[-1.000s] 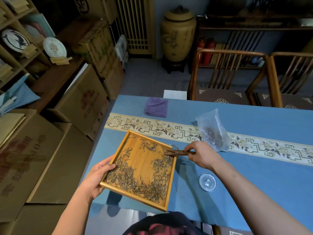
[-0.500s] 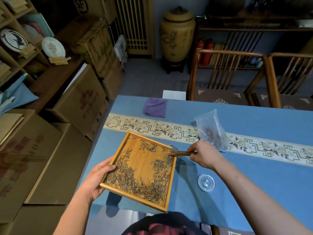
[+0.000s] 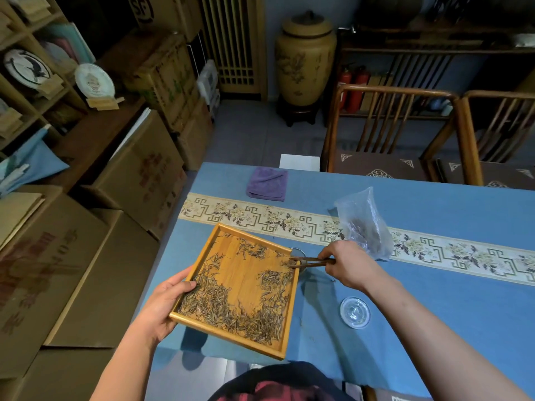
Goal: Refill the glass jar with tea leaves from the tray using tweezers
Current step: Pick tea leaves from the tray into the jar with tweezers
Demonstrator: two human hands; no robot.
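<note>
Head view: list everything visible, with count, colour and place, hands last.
tray: one, yellow wood, held over table's near left edge
tea leaves: many, grey-brown, mostly along tray's near and left sides
tweezers: one, brown, tips over tray's right rim
jar: one, clear, mostly hidden behind tray's right rim
lid: one, clear, on table
bag: one, clear, on runner
cloth: one, purple, far table edge
table: one, blue cover
chairs: two, brown, beyond table
urn: one, tan, on floor
left hand: holds tray
right hand: pinches tweezers
</note>
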